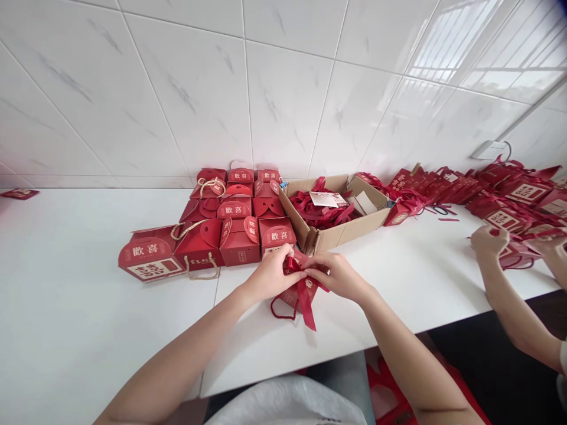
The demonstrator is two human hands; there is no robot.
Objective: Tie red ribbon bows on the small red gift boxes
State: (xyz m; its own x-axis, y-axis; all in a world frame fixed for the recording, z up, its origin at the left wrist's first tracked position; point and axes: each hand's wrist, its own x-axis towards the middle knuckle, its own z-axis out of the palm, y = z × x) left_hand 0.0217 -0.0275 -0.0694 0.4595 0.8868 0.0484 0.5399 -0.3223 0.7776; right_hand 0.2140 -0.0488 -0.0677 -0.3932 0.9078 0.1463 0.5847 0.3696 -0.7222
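From where I stand, the person's left hand (272,274) and right hand (339,276) meet fingertip to fingertip, both pinching the red satin ribbon (307,304) on top of a small red gift box (289,296). That box sits near the white table's (354,307) front edge, its dark-red cord handle (283,317) drooping to the left. Finished-looking red cartons (239,245) stand in rows farther left, beside an open cardboard box (354,232) of ribbons.
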